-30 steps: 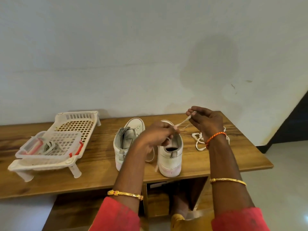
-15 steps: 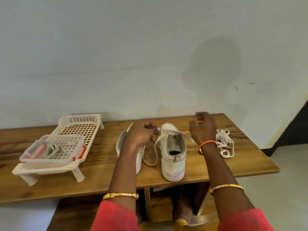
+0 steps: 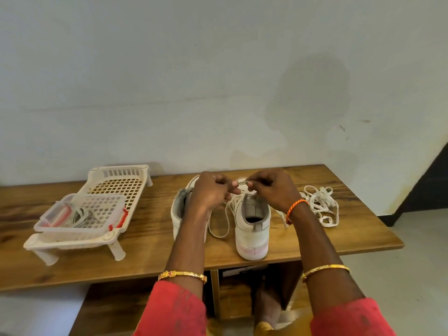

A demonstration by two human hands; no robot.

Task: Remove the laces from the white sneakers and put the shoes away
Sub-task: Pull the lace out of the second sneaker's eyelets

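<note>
Both hands, left hand [image 3: 210, 194] and right hand [image 3: 271, 190], pinch one lace [image 3: 242, 183] above the right sneaker [image 3: 252, 229], heel near the bench's [image 3: 145, 251] front edge; loose lace [image 3: 320, 207] toward right edge.

both hands [image 3: 211, 194] [image 3: 271, 190] pinch a lace [image 3: 242, 183] above the right sneaker [image 3: 253, 224] on the table [image 3: 145, 241].
</note>
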